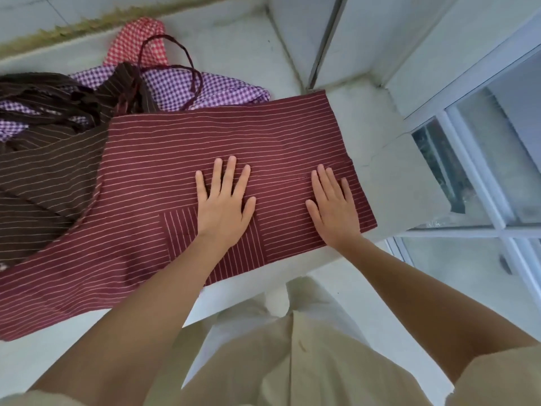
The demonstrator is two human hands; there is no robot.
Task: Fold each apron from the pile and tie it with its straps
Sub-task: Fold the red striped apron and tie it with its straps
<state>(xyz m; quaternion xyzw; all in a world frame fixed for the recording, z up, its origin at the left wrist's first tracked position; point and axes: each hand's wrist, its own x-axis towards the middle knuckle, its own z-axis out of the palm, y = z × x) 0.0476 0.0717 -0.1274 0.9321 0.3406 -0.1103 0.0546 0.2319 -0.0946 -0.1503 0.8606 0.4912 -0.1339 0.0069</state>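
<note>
A maroon apron [205, 142] with thin white stripes lies spread flat on the white ledge [380, 171], its pocket near the front edge. My left hand [224, 205] presses flat on its middle with fingers straight and spread, partly over the pocket. My right hand [333, 206] lies flat near the apron's right edge, fingers straight. One maroon strap [193, 80] loops up behind the apron over the pile.
The pile sits at back left: a brown striped apron [46, 171], a purple checked one [187, 86] and a red checked one [131, 45]. A window frame [474, 183] stands to the right. The ledge's front edge runs just under the apron.
</note>
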